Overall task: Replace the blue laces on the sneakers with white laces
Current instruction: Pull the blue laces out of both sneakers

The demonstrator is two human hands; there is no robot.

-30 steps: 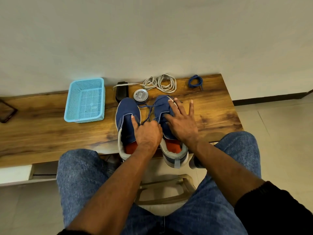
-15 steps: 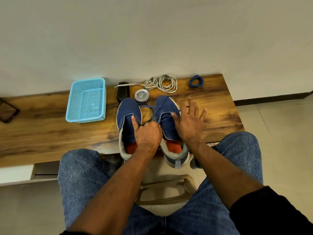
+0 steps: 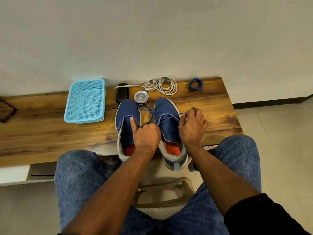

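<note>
Two blue sneakers stand side by side at the table's front edge, toes away from me. The left sneaker has no lace; the right sneaker still carries a blue lace strung loosely across its top. My left hand is curled between the shoes, thumb on the left sneaker's tongue, gripping the lace's left strand. My right hand pinches the lace's right strand beside the right sneaker. White laces lie coiled at the back. A removed blue lace lies coiled at the back right.
A light blue plastic basket sits on the wooden table to the left. A black brush and a round tin lie behind the sneakers. A dark object is at the far left edge. My knees frame a stool below.
My right hand has lifted off the right sneaker, shifted right and curled onto the lace's right strand, drawing it out to the side. My left hand has stayed in place.
</note>
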